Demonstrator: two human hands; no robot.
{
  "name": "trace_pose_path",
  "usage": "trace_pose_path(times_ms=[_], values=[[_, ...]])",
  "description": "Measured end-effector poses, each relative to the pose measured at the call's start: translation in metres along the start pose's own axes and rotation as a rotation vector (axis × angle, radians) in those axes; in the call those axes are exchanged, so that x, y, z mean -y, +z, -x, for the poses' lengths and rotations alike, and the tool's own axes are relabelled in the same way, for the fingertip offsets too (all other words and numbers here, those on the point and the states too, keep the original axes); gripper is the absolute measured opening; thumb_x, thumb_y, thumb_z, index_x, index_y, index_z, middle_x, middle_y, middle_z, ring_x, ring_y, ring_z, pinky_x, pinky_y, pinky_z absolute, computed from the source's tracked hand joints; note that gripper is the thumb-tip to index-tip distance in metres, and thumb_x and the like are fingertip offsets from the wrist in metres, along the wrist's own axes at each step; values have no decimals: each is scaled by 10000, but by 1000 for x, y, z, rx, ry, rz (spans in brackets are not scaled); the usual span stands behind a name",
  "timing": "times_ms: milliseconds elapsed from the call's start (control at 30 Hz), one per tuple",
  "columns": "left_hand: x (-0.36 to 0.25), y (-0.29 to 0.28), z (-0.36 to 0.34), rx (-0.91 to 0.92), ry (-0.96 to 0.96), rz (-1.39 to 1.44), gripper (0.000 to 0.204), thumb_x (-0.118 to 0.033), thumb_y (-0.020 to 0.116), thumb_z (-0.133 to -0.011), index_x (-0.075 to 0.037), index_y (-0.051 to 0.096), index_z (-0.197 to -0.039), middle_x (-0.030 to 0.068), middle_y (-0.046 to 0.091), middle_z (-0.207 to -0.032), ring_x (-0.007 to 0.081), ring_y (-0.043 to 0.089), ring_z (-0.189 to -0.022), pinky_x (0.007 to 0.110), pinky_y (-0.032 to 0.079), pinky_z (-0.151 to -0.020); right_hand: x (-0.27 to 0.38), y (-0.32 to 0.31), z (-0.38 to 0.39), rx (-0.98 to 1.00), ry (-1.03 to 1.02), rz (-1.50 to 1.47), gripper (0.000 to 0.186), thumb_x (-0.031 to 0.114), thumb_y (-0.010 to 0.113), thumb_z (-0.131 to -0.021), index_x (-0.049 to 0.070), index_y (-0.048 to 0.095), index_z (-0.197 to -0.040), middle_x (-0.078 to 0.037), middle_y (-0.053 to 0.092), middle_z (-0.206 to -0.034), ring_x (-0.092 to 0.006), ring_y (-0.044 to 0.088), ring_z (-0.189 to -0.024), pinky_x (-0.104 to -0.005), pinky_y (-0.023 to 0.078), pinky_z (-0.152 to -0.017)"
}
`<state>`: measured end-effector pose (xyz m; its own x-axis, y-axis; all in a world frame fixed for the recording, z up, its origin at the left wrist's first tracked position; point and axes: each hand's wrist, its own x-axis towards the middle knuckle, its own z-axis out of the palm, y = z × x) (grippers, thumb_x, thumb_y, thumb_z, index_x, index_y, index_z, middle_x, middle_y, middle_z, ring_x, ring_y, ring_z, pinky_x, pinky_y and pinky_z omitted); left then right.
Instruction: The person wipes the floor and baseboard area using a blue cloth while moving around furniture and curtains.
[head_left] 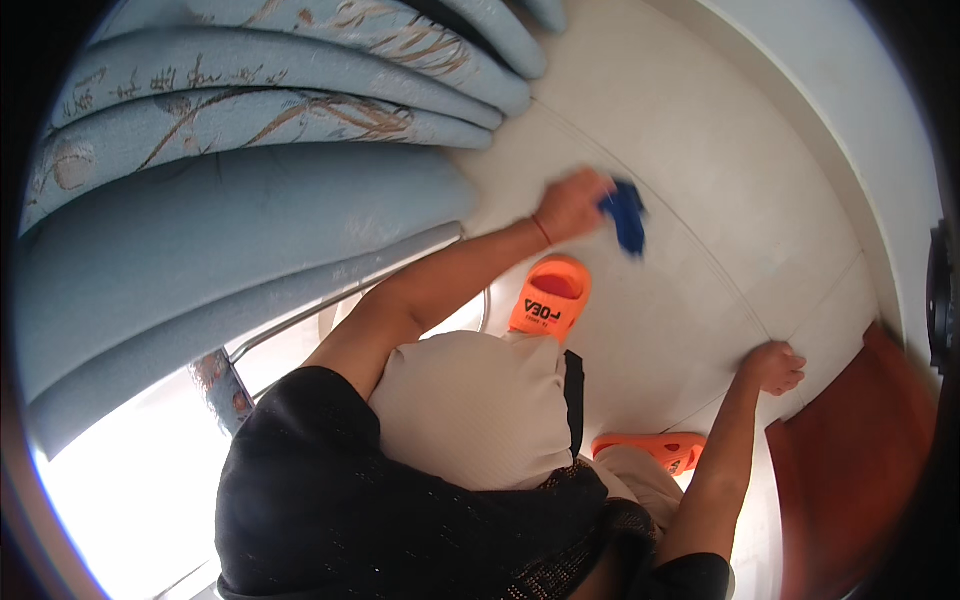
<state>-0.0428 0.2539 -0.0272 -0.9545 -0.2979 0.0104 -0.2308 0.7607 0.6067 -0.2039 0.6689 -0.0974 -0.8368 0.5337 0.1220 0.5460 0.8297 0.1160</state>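
Pinched in my left hand (575, 205) is a small dark blue cloth (627, 217), which dangles to the right of the fingers above the pale floor. Motion smears both the cloth and the fingertips, so its exact kind is unclear. My right hand (775, 368) is lowered on the right with its fingers curled into a loose fist, and no object shows in it. That fist is near a reddish-brown wooden piece (850, 430) and appears apart from it. On my feet are orange slippers, one in front (552, 295) and one lower right (660, 450).
Several light blue padded pieces with brown patterns (300, 120) line the left side. A metal tube frame (345, 293) runs beneath the nearest one. Pale tiled floor (690, 170) stretches to a white wall base (800, 90) on the right. A black object (938, 300) is at the right edge.
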Motion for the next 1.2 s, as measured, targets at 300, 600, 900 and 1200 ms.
trace_pose_path(times_ms=[300, 600, 900, 1200], values=[[177, -125, 59, -21, -1195, -634, 409, -230, 581, -744, -69, 552, -1118, 178, 613, -1123, 351, 596, -1031, 413, 502, -839, -7, 24, -4, -61, 10, -19, 445, 322, 312, -878, 108, 441, -1246, -123, 400, -1346, -299, 357, -1252, -464, 299, -986], [66, -21, 25, -28, -458, -606, 295, -147, 582, -720, -75, 480, -987, 171, 536, -949, 328, 580, -801, 436, 508, -654, -4, 11, -4, -81, -17, 10, 385, 313, 337, -870, 98, 471, -1160, -117, 454, -1225, -287, 421, -1153, -457, 336, -925], [-25, 13, -44, 375, 237, 199, 375, -45, 649, -633, -111, 576, -995, 95, 521, -881, 291, 559, -845, 351, 477, -731, 2, 2, -1, -31, 7, -20, 422, 318, 347, -878, 89, 458, -1216, -140, 428, -1302, -297, 372, -1236, -474, 325, -957], [118, -68, -166, -138, -556, -508, 528, -162, 554, -748, -82, 469, -1263, 231, 554, -1124, 384, 549, -1009, 434, 473, -850, 3, 7, 4, -48, -22, 5, 445, 326, 334, -883, 86, 447, -1240, -148, 413, -1312, -300, 373, -1224, -483, 317, -965]])
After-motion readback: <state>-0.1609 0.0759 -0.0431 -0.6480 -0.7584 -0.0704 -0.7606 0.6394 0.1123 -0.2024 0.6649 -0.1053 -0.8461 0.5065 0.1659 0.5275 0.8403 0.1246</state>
